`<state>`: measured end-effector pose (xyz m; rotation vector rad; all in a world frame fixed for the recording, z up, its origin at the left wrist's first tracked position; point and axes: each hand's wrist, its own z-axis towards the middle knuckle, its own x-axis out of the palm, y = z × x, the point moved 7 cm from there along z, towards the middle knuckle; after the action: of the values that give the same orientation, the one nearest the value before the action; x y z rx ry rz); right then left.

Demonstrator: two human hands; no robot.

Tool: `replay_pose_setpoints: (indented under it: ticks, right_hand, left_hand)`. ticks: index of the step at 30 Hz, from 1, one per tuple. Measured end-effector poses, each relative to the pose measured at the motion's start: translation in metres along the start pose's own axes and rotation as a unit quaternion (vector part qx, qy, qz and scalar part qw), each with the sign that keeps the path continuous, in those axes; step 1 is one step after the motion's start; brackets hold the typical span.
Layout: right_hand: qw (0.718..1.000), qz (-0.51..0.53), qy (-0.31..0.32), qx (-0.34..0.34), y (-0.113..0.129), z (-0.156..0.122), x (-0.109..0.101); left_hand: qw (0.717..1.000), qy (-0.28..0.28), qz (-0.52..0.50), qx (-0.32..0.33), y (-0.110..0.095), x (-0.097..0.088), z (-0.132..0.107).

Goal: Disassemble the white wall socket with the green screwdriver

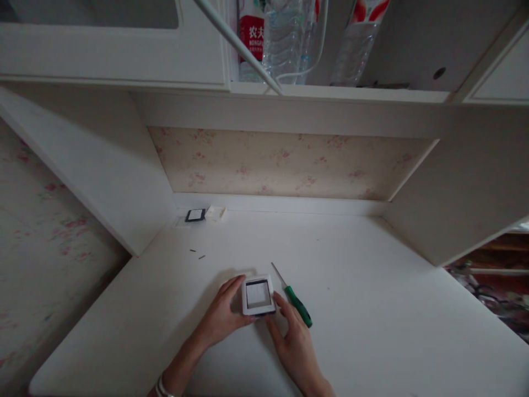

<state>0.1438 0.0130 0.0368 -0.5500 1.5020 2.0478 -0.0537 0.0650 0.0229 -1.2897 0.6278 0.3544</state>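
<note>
A small square white frame with a dark inner border (258, 295) lies on the white desk (372, 309), near the front. My left hand (223, 317) grips its left side with curled fingers. My right hand (294, 339) holds its right lower corner, thumb and fingers pressed against the edge. Just right of the frame lies a screwdriver with a green handle (295, 300), its thin metal shaft pointing to the far left; my right hand's fingers lie against the handle.
At the desk's far left corner sit a small dark-framed square part (195, 215) and a white plate (215, 213). Two tiny screws (197, 254) lie nearer. Plastic water bottles (289, 38) stand on the shelf above. Cabinet walls close both sides.
</note>
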Motion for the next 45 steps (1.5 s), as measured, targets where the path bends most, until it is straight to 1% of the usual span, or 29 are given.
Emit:
replay_pose_setpoints:
  ticks: [2, 4, 7, 9, 10, 11, 13, 17, 20, 22, 24, 27, 29, 32, 34, 35, 37, 39, 40, 41, 43, 45]
  right_hand:
    - [1.0, 0.024, 0.003, -0.002, 0.001, 0.001, -0.001]
    - [0.999, 0.042, 0.004, 0.009, -0.001, 0.001, -0.003]
    - [0.998, 0.055, -0.004, 0.042, -0.009, -0.003, -0.007]
    - [0.996, 0.06, -0.01, 0.058, -0.014, -0.007, -0.01]
    - [0.996, 0.062, -0.013, 0.062, -0.017, -0.01, -0.011]
    - [0.996, 0.064, -0.013, 0.063, -0.018, -0.013, -0.011]
    - [0.996, 0.066, -0.013, 0.058, -0.019, -0.017, -0.01]
    - [0.998, 0.063, -0.015, 0.022, -0.016, -0.023, -0.004]
    - [0.998, 0.059, -0.025, 0.014, -0.017, -0.027, 0.002]
    - [0.997, 0.055, -0.045, 0.016, -0.02, -0.029, 0.002]
    - [0.997, 0.045, -0.061, 0.014, -0.022, -0.029, 0.002]
    - [0.999, 0.022, -0.041, 0.0, -0.021, -0.027, 0.001]
    - [1.0, 0.008, -0.014, 0.001, -0.021, -0.025, 0.002]
    - [1.0, -0.001, 0.013, 0.007, -0.023, -0.024, 0.005]
    - [1.0, 0.0, 0.024, 0.009, -0.024, -0.024, 0.007]
    - [1.0, 0.003, 0.025, 0.009, -0.023, -0.024, 0.008]
    - [1.0, 0.015, 0.018, 0.009, -0.022, -0.023, 0.006]
    - [1.0, 0.018, -0.001, 0.001, -0.02, -0.02, -0.002]
    - [1.0, 0.009, -0.015, -0.004, -0.019, -0.018, -0.008]
    - [0.999, -0.008, -0.03, -0.007, -0.02, -0.015, -0.015]
    - [0.996, -0.059, -0.059, -0.004, -0.025, -0.009, -0.03]
    - [0.991, -0.112, -0.067, 0.009, -0.034, -0.002, -0.039]
  left_hand:
    - [0.999, -0.014, 0.034, 0.008, 0.002, -0.014, 0.005]
    - [0.996, -0.047, 0.071, 0.006, 0.012, -0.038, 0.013]
    - [0.984, -0.121, 0.129, -0.011, 0.038, -0.084, 0.029]
    - [0.971, -0.154, 0.184, -0.023, 0.056, -0.108, 0.041]
    - [0.965, -0.158, 0.208, -0.025, 0.063, -0.115, 0.048]
    - [0.962, -0.148, 0.229, -0.025, 0.068, -0.118, 0.056]
    - [0.959, -0.114, 0.26, -0.016, 0.074, -0.112, 0.074]
    - [0.95, -0.049, 0.309, -0.022, 0.074, -0.08, 0.116]
    - [0.945, -0.023, 0.324, -0.039, 0.075, -0.062, 0.153]
    - [0.945, -0.016, 0.323, -0.046, 0.078, -0.057, 0.177]
    - [0.945, -0.013, 0.322, -0.056, 0.081, -0.056, 0.198]
    - [0.946, -0.02, 0.317, -0.071, 0.082, -0.057, 0.22]
    - [0.948, -0.031, 0.309, -0.07, 0.077, -0.057, 0.227]
    - [0.957, -0.037, 0.286, -0.039, 0.06, -0.051, 0.222]
    - [0.965, -0.024, 0.261, -0.005, 0.045, -0.043, 0.206]
    - [0.969, -0.014, 0.247, 0.011, 0.037, -0.039, 0.194]
    - [0.975, 0.006, 0.218, 0.037, 0.02, -0.033, 0.163]
    - [0.981, 0.026, 0.185, 0.057, 0.004, -0.028, 0.125]
    - [0.988, 0.039, 0.136, 0.063, -0.003, -0.025, 0.105]
    - [0.992, 0.05, 0.1, 0.061, -0.009, -0.021, 0.085]
    - [0.995, 0.061, 0.068, 0.048, -0.014, -0.01, 0.05]
    - [0.997, 0.05, 0.059, 0.029, -0.015, 0.001, 0.025]
